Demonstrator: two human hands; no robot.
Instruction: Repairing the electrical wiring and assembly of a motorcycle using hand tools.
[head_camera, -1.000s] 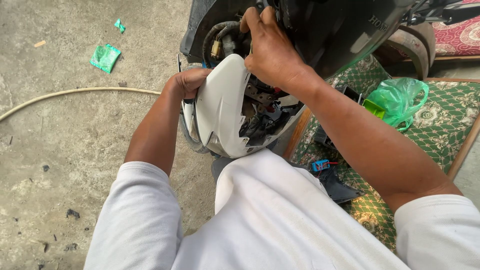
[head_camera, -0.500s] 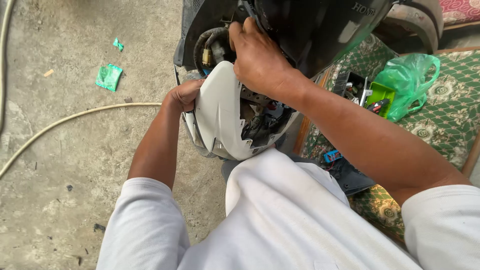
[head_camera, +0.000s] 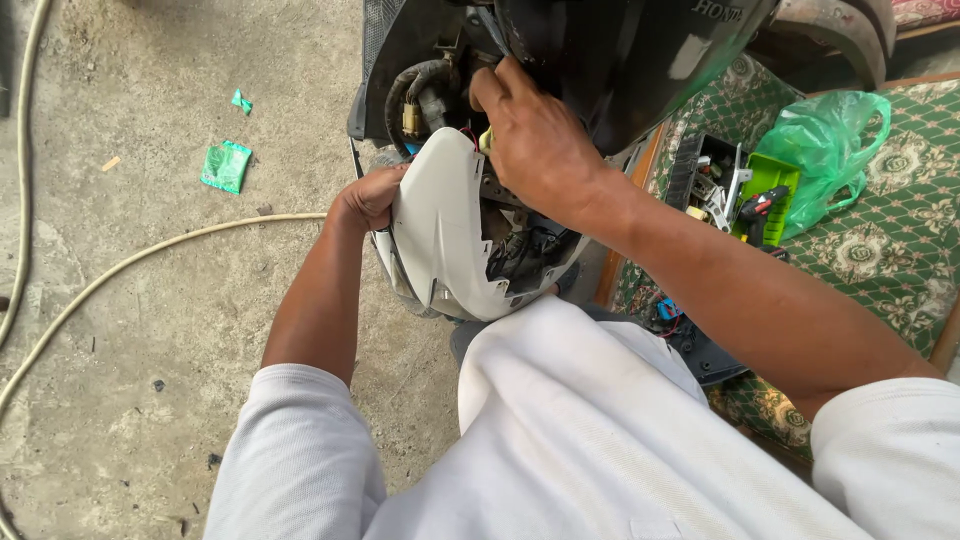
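Observation:
A white plastic fairing panel (head_camera: 440, 225) of a scooter hangs loose at the middle of the view. My left hand (head_camera: 368, 197) grips its left edge. My right hand (head_camera: 535, 140) reaches past the panel's top into the scooter's dark body (head_camera: 610, 50), fingers curled among black cables and a yellow connector (head_camera: 487, 142); whether they pinch anything is hidden. Black wiring (head_camera: 525, 255) shows behind the panel.
A pale hose (head_camera: 150, 255) runs across the concrete floor on the left, near green wrapper scraps (head_camera: 226, 165). On the right, a green patterned mat (head_camera: 870, 250) carries a tray of tools (head_camera: 730, 195) and a green plastic bag (head_camera: 825, 150).
The view has shifted, so the scooter and hands sit further right and lower. My right hand stays deep in the body; my left hand keeps its hold on the panel.

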